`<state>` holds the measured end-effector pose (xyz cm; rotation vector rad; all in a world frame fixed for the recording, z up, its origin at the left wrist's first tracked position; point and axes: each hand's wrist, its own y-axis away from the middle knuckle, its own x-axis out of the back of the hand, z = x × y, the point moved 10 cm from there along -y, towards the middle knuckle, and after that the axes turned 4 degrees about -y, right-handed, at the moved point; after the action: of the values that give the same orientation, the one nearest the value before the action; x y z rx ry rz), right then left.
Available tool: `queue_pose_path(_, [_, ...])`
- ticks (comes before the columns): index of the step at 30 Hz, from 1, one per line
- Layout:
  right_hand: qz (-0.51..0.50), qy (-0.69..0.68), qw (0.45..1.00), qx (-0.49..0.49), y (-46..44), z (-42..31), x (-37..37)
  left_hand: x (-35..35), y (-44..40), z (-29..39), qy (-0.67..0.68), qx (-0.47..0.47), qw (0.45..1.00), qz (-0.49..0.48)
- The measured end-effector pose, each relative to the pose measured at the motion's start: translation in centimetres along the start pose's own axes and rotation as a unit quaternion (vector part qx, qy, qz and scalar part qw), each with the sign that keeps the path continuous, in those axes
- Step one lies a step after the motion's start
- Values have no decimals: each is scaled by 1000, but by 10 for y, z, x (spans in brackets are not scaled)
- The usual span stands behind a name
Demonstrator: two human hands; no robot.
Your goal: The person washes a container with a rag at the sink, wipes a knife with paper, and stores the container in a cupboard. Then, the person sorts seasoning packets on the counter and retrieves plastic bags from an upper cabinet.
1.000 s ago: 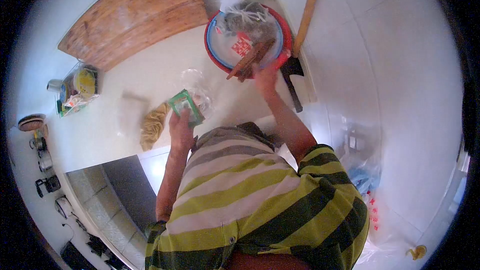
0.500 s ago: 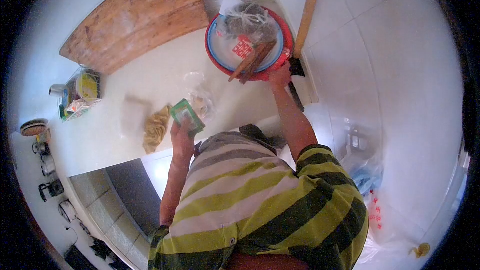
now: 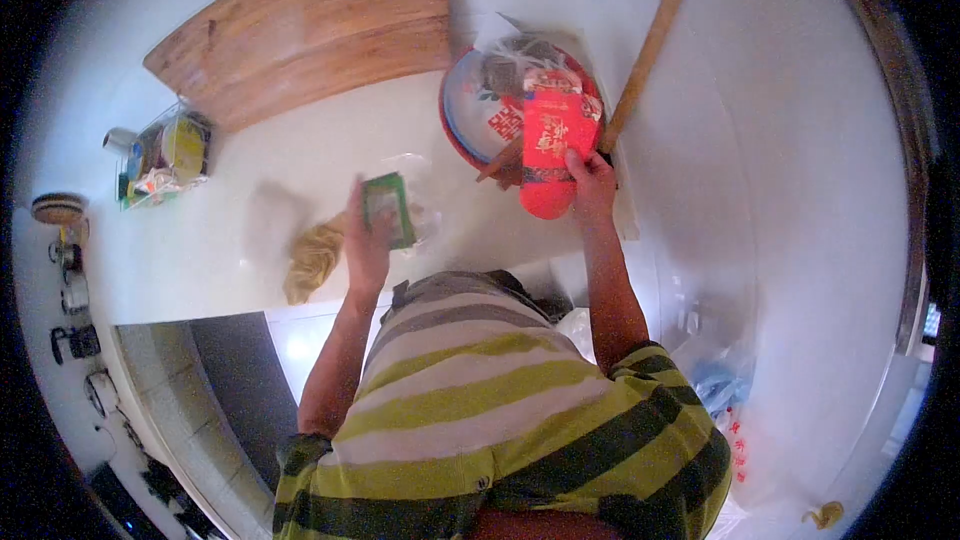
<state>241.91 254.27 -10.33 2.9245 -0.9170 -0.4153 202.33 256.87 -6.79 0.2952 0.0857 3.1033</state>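
My right hand [image 3: 594,186] pinches a red envelope [image 3: 552,130] with gold characters between thumb and fingers. The envelope is raised in front of the basins and hides part of them. My left hand [image 3: 369,255] grips a flat green-edged packet [image 3: 404,222] above the white counter; the hand is slightly blurred. Left of that hand lies a crumpled tan cloth [image 3: 314,262]. A clear plastic bag [image 3: 425,224] sits on the counter just behind the packet.
Stacked red and blue-rimmed basins [image 3: 447,120] stand in the corner, holding a tied plastic bag [image 3: 508,62] and wooden sticks [image 3: 502,162]. A wooden board [image 3: 310,35] leans on the back wall. A wire basket [image 3: 165,162] stands left; a wooden pole [image 3: 655,35] leans right.
My right hand has left the right edge of the basins and now holds the red envelope up. The packet in my left hand has turned more upright. The view has shifted slightly.
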Motion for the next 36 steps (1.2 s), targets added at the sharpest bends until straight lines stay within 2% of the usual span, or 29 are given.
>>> queue_pose_path(1, [-24,-93,995,-38,8,-8,-28,-12,-7,-10,26,43,997,-67])
queue_pose_path(2, [-33,-94,994,-41,17,-23,-49,-15,-14,5,-81,-64,992,-68])
queue_pose_path(4, [-57,-37,997,-36,30,-40,-85,-34,-21,24,-59,-49,990,-120])
queue_pose_path(8, [-167,-87,979,-84,47,-18,-136,-54,-33,30,10,-38,994,-99])
queue_pose_path(10, [-215,143,965,-42,57,-19,-152,-65,-32,26,174,49,976,-124])
queue_pose_path(11, [-227,145,962,-45,57,-9,-156,-61,-33,32,160,14,981,-109])
queue_pose_path(14, [-253,112,959,-54,46,14,-149,-58,-34,18,140,27,986,-86])
queue_pose_path(16, [-167,27,984,-53,37,8,-131,-46,-27,14,181,61,979,-77])
queue_pose_path(17, [-153,4,982,-115,40,1,-130,-45,-25,9,219,91,969,-73])
queue_pose_path(20, [-163,28,983,-85,25,-11,-125,-33,-26,1,239,67,968,-45])
queue_pose_path(24, [-140,76,987,-21,17,-26,-127,-30,-22,-13,239,86,966,-40])
queue_pose_path(28, [-156,97,983,-21,10,-14,-135,-29,-14,4,263,110,957,-48])
queue_pose_path(30, [-211,159,964,26,19,-15,-159,-26,-15,5,224,95,968,-52])
queue_pose_path(34, [-301,198,933,14,48,-5,-210,-16,-18,8,143,124,980,-69])
queue_pose_path(36, [-359,207,910,-1,59,6,-228,-16,-24,9,157,42,986,-35])
